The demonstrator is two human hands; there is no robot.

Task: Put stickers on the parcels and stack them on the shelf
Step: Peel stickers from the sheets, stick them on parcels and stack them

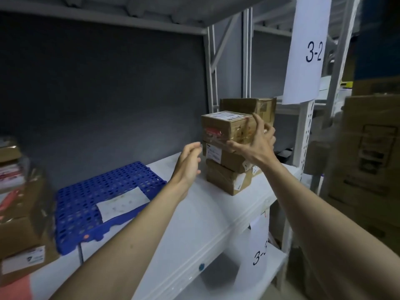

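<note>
- Nearest me, two bare forearms reach up from 6 o'clock toward the shelf [194, 213], a white board with a white metal frame.
- At 9 o'clock, near edge: blurred brown cartons [23, 215] with white labels and something red on them. Can't read the labels.
- Just right of those, a blue perforated plastic pallet [86, 204] lies flat on the shelf, a white paper sheet [123, 202] resting on it.
- At 5 o'clock a white tag marked "3-" [258, 247] hangs below the shelf edge; its last digit is cut off.
- Left hand [188, 163]: fingers straight, loosely together, holding nothing. It sits just left of the parcel stack; contact not clear, looks a hair apart.
- Right hand [253, 141]: fingers spread wide against the right front of the top parcel [223, 126]; thumb low, at the seam with the box under it. Splayed fingers, not a closed grip.
- Parcel stack at centre, toward 1 o'clock: top parcel with white shipping label on top and a red sticker [213, 131] on its front face; under it the middle parcel [225, 156] with a white label; under that the bottom parcel [227, 180], turned slightly off square.
- Behind the stack, another brown carton [249, 107], touching or just behind, can't tell.
- Farther at 1 o'clock, a white sign "3-2" [307, 50] hangs on the upright.
- Far at 3 o'clock, big cardboard boxes [368, 148], blurred.
- Dark grey back wall [97, 94] behind all.
</note>
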